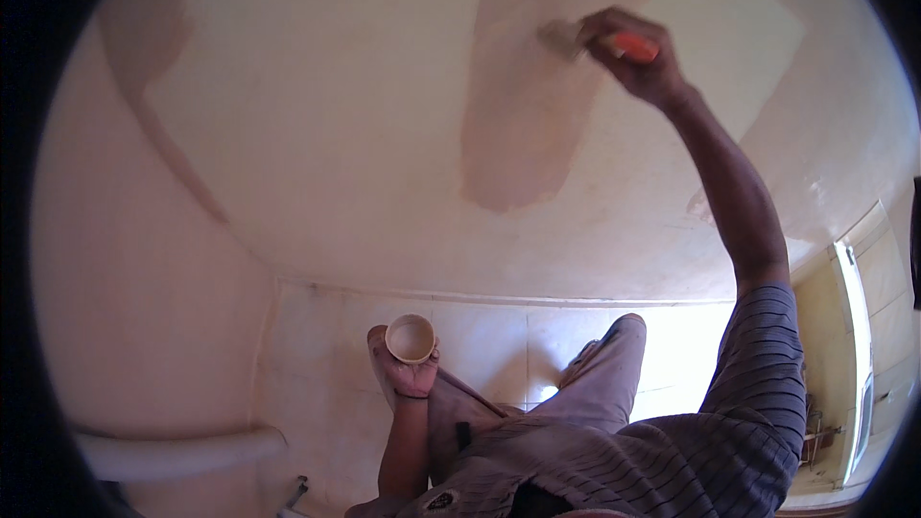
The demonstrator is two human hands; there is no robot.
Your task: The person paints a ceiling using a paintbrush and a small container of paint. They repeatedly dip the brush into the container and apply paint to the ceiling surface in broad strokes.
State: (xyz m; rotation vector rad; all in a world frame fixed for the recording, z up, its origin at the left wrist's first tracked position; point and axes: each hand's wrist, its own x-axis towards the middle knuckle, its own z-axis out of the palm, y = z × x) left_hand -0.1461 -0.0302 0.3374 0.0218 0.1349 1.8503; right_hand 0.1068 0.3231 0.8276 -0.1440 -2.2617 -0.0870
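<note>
Overhead, flat paintbrush with orange handle (614, 42) pressed bristles-first against pale cream wall (326, 115), at right edge of darker wet streak of paint (523, 105). Right hand (641, 58) raised high, fingers wrapped tight round handle, arm fully stretched. Left hand (411, 364) low, near waist, fingers curled under small round cream-coloured cup (411, 338), open mouth up, contents pale. Below: tiled floor (499, 336), person's knee and shoe (600, 350), striped shirt sleeve. White pipe (177, 451) lower left. Door frame (854, 288) at right.
</note>
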